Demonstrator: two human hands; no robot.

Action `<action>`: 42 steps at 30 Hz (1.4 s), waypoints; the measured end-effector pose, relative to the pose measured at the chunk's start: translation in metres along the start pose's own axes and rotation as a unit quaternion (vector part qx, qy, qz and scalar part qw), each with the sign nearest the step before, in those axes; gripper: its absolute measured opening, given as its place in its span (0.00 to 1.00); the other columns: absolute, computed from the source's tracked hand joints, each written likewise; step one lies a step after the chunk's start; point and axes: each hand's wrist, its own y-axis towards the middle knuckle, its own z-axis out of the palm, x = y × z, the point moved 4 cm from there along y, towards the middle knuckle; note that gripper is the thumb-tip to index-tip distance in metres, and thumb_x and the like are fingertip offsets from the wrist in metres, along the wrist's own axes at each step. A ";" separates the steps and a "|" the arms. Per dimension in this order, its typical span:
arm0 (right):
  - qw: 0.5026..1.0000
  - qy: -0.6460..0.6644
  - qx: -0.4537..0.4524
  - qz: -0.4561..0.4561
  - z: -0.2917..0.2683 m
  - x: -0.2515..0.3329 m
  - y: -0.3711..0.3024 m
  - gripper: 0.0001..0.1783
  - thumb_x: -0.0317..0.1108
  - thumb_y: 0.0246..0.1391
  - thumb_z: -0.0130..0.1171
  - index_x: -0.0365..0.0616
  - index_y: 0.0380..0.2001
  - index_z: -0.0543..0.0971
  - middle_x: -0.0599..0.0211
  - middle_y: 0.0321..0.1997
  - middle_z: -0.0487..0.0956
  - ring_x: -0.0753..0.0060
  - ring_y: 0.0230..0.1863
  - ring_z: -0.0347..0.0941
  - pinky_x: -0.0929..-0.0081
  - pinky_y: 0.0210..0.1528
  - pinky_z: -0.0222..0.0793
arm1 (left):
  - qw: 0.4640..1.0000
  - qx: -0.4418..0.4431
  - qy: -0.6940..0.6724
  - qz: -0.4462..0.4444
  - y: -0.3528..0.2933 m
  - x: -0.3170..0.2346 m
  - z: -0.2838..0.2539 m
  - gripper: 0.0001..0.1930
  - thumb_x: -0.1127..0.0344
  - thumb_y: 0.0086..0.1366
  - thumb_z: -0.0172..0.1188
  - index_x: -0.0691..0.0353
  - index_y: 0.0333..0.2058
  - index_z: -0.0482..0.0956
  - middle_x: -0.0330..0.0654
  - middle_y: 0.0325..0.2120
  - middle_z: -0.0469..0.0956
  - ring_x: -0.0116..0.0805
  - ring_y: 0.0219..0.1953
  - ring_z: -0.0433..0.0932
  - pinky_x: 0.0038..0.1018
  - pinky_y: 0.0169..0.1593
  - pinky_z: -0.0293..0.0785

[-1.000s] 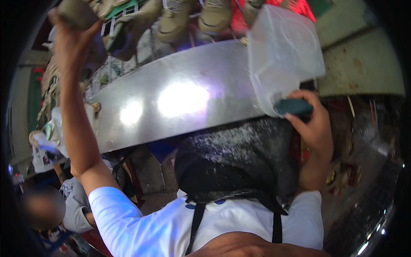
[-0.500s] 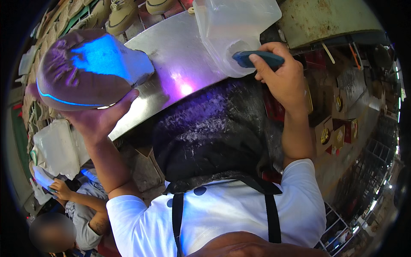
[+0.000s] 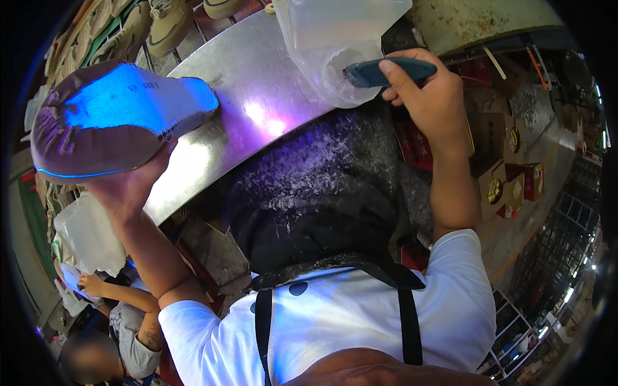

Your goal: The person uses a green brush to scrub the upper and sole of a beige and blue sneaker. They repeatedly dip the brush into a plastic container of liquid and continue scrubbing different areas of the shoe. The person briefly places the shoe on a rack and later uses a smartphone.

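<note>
My left hand (image 3: 132,185) grips a brown shoe upper (image 3: 109,148) from beneath, raised above the metal table at the left. Its underside faces up, and the pale insole board there glows bright blue. Gathered fabric wrinkles around the toe. In my right hand (image 3: 432,100) is a brush with a dark teal handle (image 3: 396,71), pinched between thumb and fingers. The brush's bristle end is at the round opening of a translucent plastic jug (image 3: 341,32), which lies cut open on the table. What the jug contains is hard to make out.
The metal table (image 3: 232,77) reflects white and purple light. Tan shoes (image 3: 168,29) stand on a rack beyond it. A cloudy plastic container (image 3: 90,228) is at left, near a co-worker's hand (image 3: 93,285). Cardboard boxes (image 3: 499,138) lie at right; a rusty green surface (image 3: 483,26) is at far right.
The shoe upper has shifted left and turned, showing more of its glowing underside. The brush has moved slightly upward and its broad side shows more. The whole view has shifted a little.
</note>
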 end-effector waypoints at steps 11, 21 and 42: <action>0.988 0.053 0.136 -0.044 0.000 -0.011 0.015 0.16 0.35 0.60 0.70 0.35 0.45 0.84 0.64 0.29 0.85 0.79 0.30 0.82 0.79 0.32 0.79 | 0.963 0.225 -0.079 -0.125 -0.032 -0.001 0.054 0.51 0.26 0.62 0.55 0.49 0.75 0.53 0.42 0.75 0.54 0.48 0.76 0.51 0.50 0.76 0.43; 0.913 0.352 -0.018 0.205 -0.016 -0.044 -0.011 0.13 0.34 0.62 0.65 0.33 0.43 0.82 0.56 0.32 0.85 0.67 0.26 0.83 0.78 0.22 0.78 | 0.411 -0.042 -0.878 -0.240 -0.029 -0.062 0.012 0.42 0.33 0.72 0.43 0.65 0.70 0.62 0.53 0.69 0.64 0.51 0.71 0.61 0.52 0.74 0.55; 0.881 0.355 0.296 -0.103 0.142 0.030 -0.101 0.25 0.38 0.67 0.57 0.27 0.58 0.73 0.48 0.42 0.86 0.58 0.42 0.85 0.64 0.53 0.80 | 0.911 -0.318 -0.214 0.150 -0.133 -0.051 0.079 0.35 0.54 0.68 0.56 0.52 0.69 0.52 0.54 0.62 0.67 0.63 0.62 0.70 0.60 0.66 0.59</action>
